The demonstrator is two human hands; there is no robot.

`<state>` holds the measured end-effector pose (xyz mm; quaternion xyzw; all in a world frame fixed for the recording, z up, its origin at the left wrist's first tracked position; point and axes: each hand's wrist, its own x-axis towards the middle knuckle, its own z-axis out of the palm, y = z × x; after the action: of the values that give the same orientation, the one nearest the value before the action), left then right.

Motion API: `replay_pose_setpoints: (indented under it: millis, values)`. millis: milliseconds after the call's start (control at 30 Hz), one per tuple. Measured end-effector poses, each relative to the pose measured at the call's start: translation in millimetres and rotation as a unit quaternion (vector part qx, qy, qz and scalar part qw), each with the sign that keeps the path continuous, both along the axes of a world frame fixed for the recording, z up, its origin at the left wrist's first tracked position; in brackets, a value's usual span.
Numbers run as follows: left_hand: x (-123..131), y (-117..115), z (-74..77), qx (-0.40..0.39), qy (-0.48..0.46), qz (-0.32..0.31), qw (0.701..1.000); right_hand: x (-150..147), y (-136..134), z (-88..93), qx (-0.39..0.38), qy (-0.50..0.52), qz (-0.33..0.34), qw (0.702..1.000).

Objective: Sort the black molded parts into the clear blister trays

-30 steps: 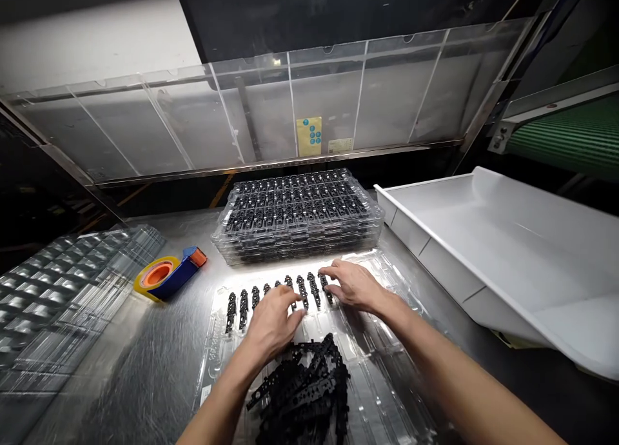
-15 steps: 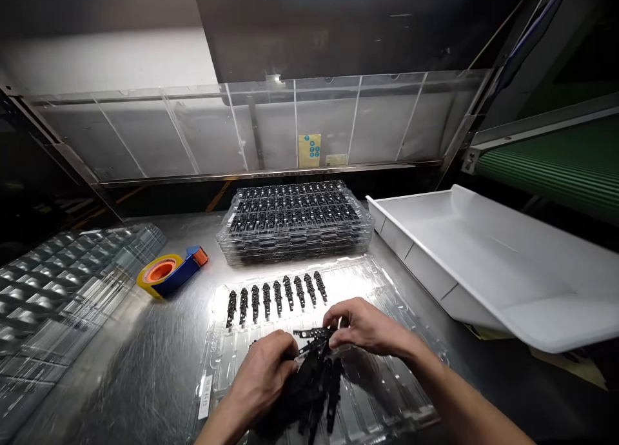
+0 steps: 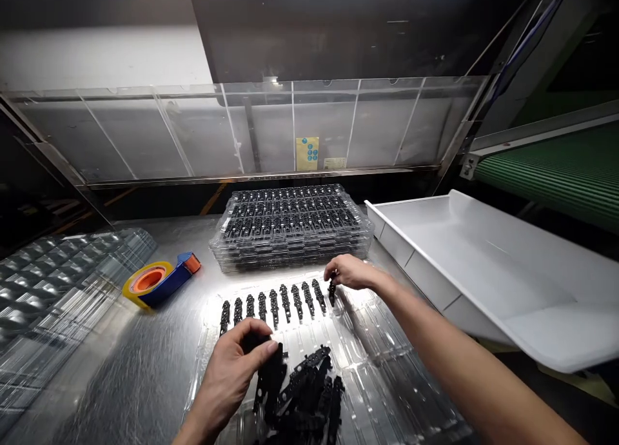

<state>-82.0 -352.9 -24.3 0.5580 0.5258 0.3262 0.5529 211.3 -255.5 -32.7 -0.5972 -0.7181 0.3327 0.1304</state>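
At the right end of the back row, my right hand (image 3: 349,272) pinches a slim black plastic part (image 3: 332,293) upright over a clear plastic tray (image 3: 358,361). Several similar parts (image 3: 285,303) stand side by side along that row, to its left. Lower down, my left hand (image 3: 236,361) curls its thumb and fingers round dark black parts, partly hidden by the hand. Beside it, a loose pile of black parts (image 3: 309,387) lies on the front of the tray.
Behind the tray rises a stack of filled clear trays (image 3: 290,238). A tape dispenser (image 3: 162,282) and clear trays (image 3: 72,264) are at left. To the right stand a large white bin (image 3: 483,251) and a green conveyor belt (image 3: 556,168). A clear panel (image 3: 261,129) hangs at the back.
My right hand has moved from the pile up to the row's right end, carrying a black part. My left hand has shifted slightly left and its thumb has extended.
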Motion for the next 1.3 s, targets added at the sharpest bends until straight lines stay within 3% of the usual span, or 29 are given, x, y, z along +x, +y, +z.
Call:
replay_pose_setpoints:
  millis: [200,333,400,500,567,733,800,900,1067,1300]
  values:
    - [21.2,23.4,4.9,0.026,-0.075,0.069,0.994,-15.7,4.5,-27.9,0.055,-0.015,-0.014,0.998]
    - [46.1,39.3,-5.3,0.031,-0.156,0.097,0.982,-15.4,-25.6,-18.9,0.075,0.036,-0.046,0.995]
    - [58.8,43.9,-12.0,0.037,-0.179,0.122,0.976,-19.9,-50.5,-10.2,0.048,0.113,-0.039,0.992]
    - [76.7,45.6,-19.4,0.058,-0.185,0.150,0.970,-34.4,-87.4,-4.1,-0.052,0.317,-0.040,0.946]
    - [87.7,43.7,-22.1,0.067,-0.187,0.152,0.968,-45.2,-103.7,-6.3,-0.068,0.408,-0.070,0.908]
    - [106.3,35.7,-26.5,0.059,-0.206,0.141,0.967,-55.9,-112.9,-20.6,-0.119,0.507,-0.160,0.839]
    - [108.3,33.3,-28.4,0.041,-0.211,0.130,0.968,-54.2,-112.3,-24.0,-0.116,0.520,-0.195,0.823]
    - [105.8,31.2,-29.2,0.000,-0.207,0.086,0.975,-49.5,-112.8,-24.8,-0.093,0.482,-0.225,0.842]
    - [98.8,31.0,-23.2,-0.072,-0.148,-0.075,0.984,-38.7,-117.5,-24.9,-0.080,0.405,-0.209,0.887]
    - [103.7,33.4,-23.4,-0.052,-0.162,-0.029,0.985,-25.6,-114.9,-23.3,-0.059,0.396,-0.200,0.894]
